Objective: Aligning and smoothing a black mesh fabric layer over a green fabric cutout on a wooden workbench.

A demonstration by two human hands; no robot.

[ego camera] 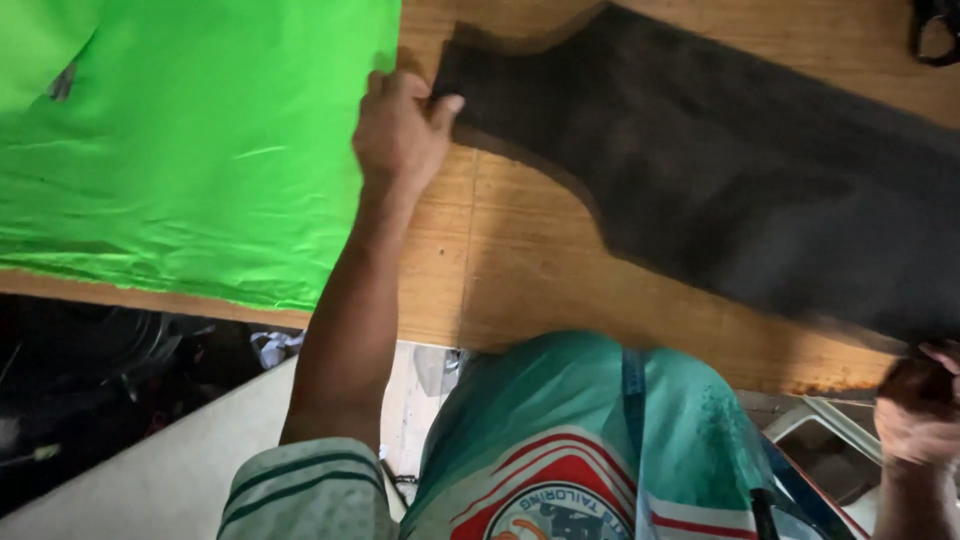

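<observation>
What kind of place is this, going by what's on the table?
Probably a tailoring or sewing workshop. Both hands, left hand and right hand, hold a cut dark fabric piece on a wooden table, beside bright green cloth. A measuring tape hangs at the person's chest.

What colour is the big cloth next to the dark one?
Bright green cloth, seen best in the head view.

Wooden table (520, 270): green cloth (190, 150), dark fabric piece (740, 190) on top.

The green cloth (190, 150) is cut off at the top and left edges. The dark cloth (740, 180) is blurred and cropped at the right, as is the right hand (920, 405).
</observation>
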